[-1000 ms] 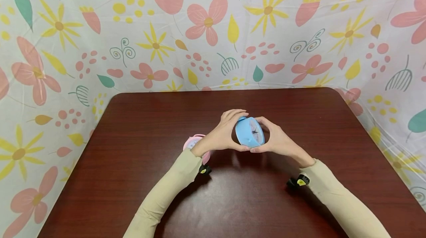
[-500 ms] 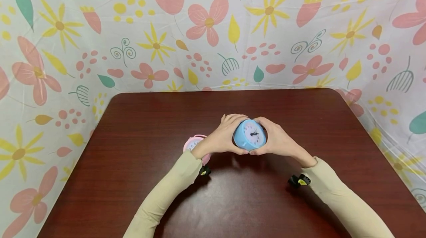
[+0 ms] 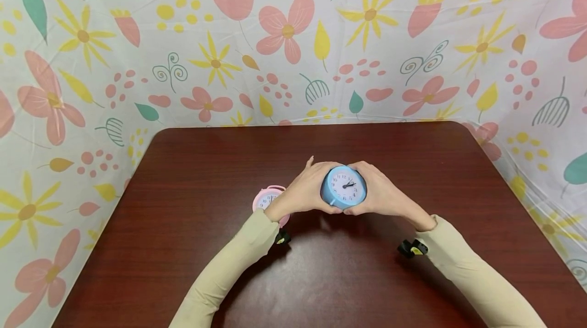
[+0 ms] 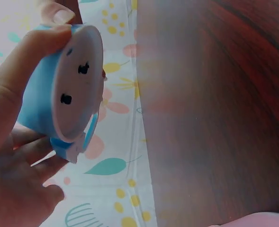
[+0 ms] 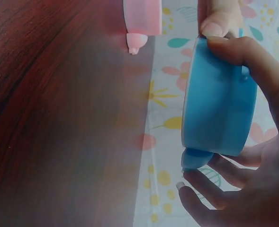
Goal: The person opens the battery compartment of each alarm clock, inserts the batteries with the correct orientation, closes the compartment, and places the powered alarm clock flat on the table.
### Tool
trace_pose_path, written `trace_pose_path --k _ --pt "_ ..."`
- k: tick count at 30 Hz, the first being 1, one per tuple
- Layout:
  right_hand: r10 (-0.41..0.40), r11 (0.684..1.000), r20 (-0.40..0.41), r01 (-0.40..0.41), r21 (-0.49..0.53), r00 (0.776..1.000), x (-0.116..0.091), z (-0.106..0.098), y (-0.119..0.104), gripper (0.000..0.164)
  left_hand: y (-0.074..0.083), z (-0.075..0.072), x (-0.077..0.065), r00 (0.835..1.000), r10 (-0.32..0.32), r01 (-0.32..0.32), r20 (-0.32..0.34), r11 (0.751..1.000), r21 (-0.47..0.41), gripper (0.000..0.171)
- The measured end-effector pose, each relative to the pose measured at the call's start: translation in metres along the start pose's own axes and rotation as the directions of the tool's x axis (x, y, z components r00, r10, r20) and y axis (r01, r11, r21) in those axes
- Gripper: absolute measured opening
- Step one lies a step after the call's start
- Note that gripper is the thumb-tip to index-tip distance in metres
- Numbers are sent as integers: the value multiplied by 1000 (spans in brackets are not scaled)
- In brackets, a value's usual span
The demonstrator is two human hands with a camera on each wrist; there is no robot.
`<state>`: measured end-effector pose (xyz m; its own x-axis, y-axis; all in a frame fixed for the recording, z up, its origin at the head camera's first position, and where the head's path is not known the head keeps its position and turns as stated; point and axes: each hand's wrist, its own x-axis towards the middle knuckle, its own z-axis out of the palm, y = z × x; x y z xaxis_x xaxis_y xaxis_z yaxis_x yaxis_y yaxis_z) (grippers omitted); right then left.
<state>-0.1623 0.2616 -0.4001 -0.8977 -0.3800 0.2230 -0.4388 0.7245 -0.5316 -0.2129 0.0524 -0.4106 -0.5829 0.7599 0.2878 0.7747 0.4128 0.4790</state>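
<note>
A round blue alarm clock (image 3: 345, 186) is held between both hands above the table, its white dial with black hands facing the head camera. My left hand (image 3: 304, 190) grips one side and my right hand (image 3: 384, 190) the other, with the thumbs meeting below the dial. In the left wrist view the clock's pale back (image 4: 77, 85) shows two black knobs. The right wrist view shows its smooth blue side (image 5: 220, 94). A pink alarm clock (image 3: 266, 198) stands on the table beside my left wrist, which covers part of it.
The dark reddish-brown wooden table (image 3: 220, 160) reaches back to a white cloth (image 3: 284, 88) printed with flowers and leaves. Black straps with small devices (image 3: 412, 249) sit at both wrists, below the beige sleeves.
The blue alarm clock has turned from facing right to facing the head camera, so its whole dial shows. Both hands turned with it and sank slightly. The pink clock stayed put.
</note>
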Motion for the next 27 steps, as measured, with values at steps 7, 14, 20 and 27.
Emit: trace_pose_path --k 7,14,20,27 --pt "-20 997 50 17 70 999 -1 2 5 92 3 -1 -3 998 -65 64 20 997 40 94" --pt "-9 1000 37 8 28 999 -4 10 12 90 2 6 -6 995 -72 69 66 997 35 94" --pt "1 998 15 0 -56 1000 -7 15 12 91 0 12 -8 991 -90 89 103 996 14 95" --pt "0 998 31 2 -62 1000 -9 18 12 91 -1 16 -9 983 -113 111 148 994 18 98"
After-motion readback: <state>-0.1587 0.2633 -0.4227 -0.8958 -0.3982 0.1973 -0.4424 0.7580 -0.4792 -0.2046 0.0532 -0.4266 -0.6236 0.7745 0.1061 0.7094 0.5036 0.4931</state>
